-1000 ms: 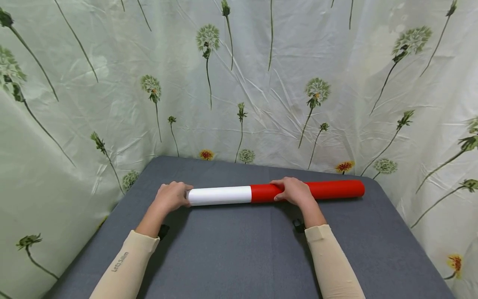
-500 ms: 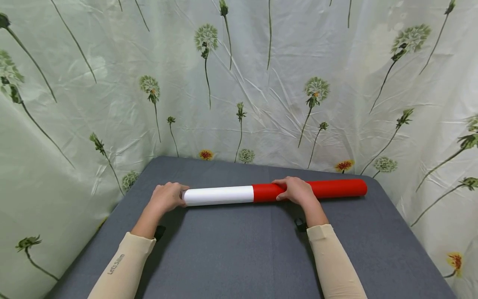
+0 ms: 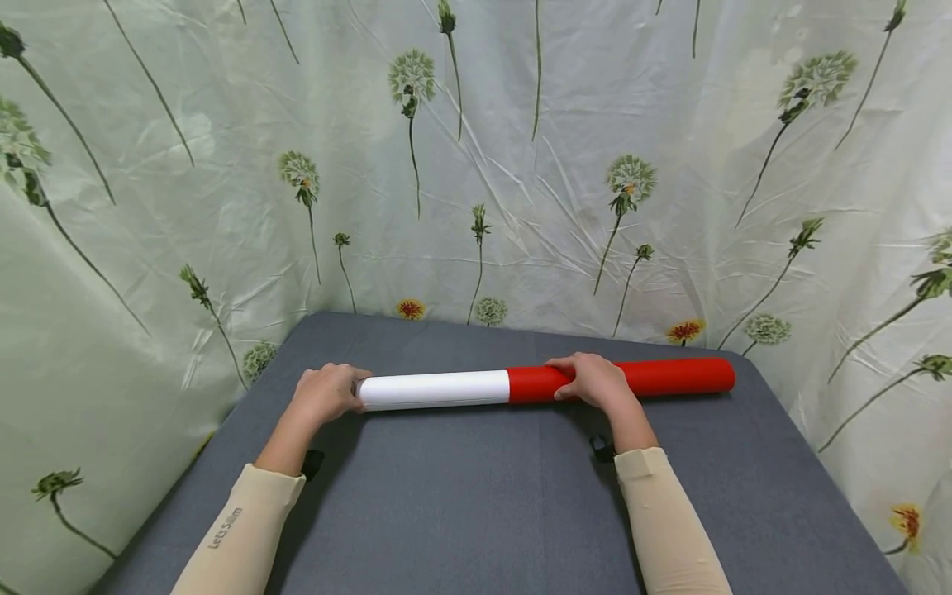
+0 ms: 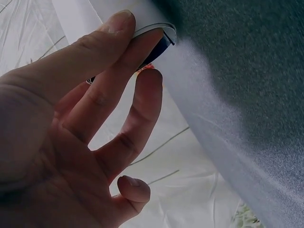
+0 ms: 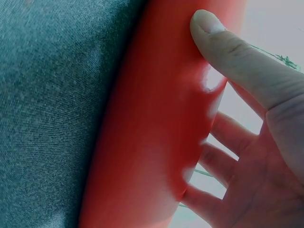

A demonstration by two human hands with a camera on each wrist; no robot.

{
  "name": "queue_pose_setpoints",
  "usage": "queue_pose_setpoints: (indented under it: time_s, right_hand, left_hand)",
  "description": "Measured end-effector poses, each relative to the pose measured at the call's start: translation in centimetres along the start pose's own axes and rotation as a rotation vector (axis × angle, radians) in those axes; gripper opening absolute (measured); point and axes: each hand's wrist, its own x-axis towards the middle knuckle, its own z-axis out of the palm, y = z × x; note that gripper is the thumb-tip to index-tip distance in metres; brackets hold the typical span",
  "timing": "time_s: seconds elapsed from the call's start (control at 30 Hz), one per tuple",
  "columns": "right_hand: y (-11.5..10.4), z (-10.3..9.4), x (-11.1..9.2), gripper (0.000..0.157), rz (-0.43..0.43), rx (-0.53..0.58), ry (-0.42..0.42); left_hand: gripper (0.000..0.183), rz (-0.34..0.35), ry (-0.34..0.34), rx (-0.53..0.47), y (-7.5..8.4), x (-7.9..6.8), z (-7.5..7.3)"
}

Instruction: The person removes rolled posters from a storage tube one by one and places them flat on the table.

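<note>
1. Two beige sleeves (image 3: 247, 525) reach up from the near edge, the left one bearing small dark lettering (image 3: 225, 529).
2. Small black devices (image 3: 601, 449) sit at both wrists.
3. The left hand (image 3: 325, 392) pinches the open end of a white tube (image 3: 439, 390) between thumb and fingertips, two of its fingers bent free of the rim.
4. Well apart from it, the right hand (image 3: 600, 384) grips a red tube (image 3: 680, 376), thumb on the near side, fingers round the far side.
5. Both tubes run in one line across the far part of the grey desk (image 3: 461, 504); whether they are joined, I cannot tell.
6. Behind hangs a pale, creased curtain (image 3: 513, 165) printed with dandelions.
</note>
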Motion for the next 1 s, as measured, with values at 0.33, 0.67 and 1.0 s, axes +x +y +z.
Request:
queue_pose_setpoints:
  time_s: [0.33, 0.67, 1.0]
  right_hand:
    - [0.2, 0.0, 0.0, 0.066, 0.005, -0.002, -0.008]
    - [0.5, -0.3, 0.0, 0.065, 0.005, -0.006, -0.011]
    - [0.8, -0.6, -0.2, 0.065, 0.016, 0.006, -0.027]
  left_hand:
    - [0.058, -0.026, -0.019, 0.002, -1.1, -0.3, -0.2]
    - [0.059, -0.031, -0.008, -0.007, -2.3, -1.0, -0.8]
    - [0.060, -0.033, -0.002, -0.023, -3.8, -1.4, -1.0]
